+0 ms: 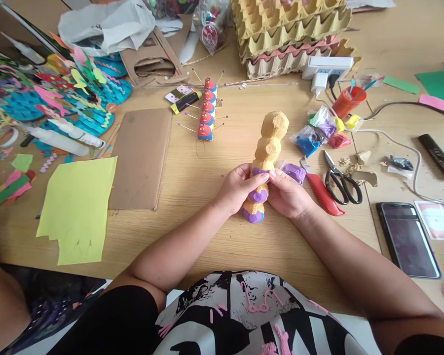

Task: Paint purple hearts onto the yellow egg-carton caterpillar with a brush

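One bumpy strip (267, 154) between both hands (237, 190) (289, 194)

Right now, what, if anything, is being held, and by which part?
A bumpy orange-yellow strip, held between the left hand and right hand by its middle section.

Left of the left hand (234, 190), bare counter (187, 182) gives a low path as far as the cardboard (140, 158); closer in than the hands it is open too. The strip (274, 125) fills the gap between the hands and juts ahead. Beyond, to the left, a figure (207, 108) bristles sideways. Right of the right hand (286, 195), clay (295, 173), knife (321, 193) and scissors (338, 181) crowd the way. Egg trays (292, 37) stand well ahead.
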Demonstrator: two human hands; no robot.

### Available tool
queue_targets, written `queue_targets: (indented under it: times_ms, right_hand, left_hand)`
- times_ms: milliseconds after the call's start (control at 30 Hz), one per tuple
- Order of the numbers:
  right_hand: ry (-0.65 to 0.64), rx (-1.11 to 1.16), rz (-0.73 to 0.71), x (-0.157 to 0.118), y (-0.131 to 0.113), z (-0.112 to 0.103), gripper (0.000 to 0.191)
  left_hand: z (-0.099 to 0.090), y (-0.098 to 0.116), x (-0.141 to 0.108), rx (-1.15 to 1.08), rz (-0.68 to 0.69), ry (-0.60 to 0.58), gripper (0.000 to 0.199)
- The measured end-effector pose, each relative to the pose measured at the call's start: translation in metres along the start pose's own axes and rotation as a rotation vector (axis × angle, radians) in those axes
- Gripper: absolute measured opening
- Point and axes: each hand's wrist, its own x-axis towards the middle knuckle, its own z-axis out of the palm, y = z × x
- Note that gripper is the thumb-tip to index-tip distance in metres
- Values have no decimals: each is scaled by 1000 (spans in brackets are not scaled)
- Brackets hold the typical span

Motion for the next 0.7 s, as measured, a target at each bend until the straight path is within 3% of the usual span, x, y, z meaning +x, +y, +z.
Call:
queue_targets:
  times_ms: [400, 533, 700]
  right_hand:
    - [16, 17, 27, -1, -5, 2, 43]
    - [20, 11, 40, 0, -6, 2, 43]
    - [48, 34, 32, 2, -3, -1, 44]
  left_hand:
    - [-7, 4, 5, -92, -68, -51, 54]
    - [-9, 6, 7, -130, -137, -53, 44]
    - [-13, 6, 8, -110, -114, -109, 39]
